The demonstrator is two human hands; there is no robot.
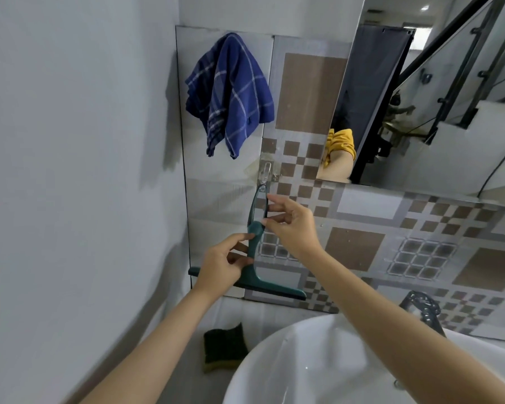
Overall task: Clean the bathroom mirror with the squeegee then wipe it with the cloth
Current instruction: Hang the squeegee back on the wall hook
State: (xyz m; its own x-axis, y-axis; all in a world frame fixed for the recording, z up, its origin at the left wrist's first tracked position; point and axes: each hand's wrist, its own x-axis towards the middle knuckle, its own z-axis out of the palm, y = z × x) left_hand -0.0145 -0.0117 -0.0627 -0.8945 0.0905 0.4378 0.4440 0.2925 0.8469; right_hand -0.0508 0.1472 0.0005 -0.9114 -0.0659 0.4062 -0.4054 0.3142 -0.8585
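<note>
A dark green squeegee (pixel 252 252) hangs by its handle loop from a clear wall hook (pixel 265 170) on the tiled wall, blade lowest. The left hand (pixel 222 265) has its grip curled round the handle just above the blade; the right hand (pixel 292 225) pinches the loop near the hook. A blue checked cloth (pixel 231 91) hangs higher up, left of the mirror (pixel 438 91). Below sit a white basin (pixel 303 360) and a sponge (pixel 223 346).

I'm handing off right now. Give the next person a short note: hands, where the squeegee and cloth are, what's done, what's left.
Left hand grips the green squeegee at its lower handle.
Right hand pinches the handle loop just below the wall hook.
Blue checked cloth hangs on the tiled wall, untouched.
Mirror is up to the right.
Done: squeegee in hand at the hook.
Left: squeegee the mirror, then wipe with the cloth.
</note>
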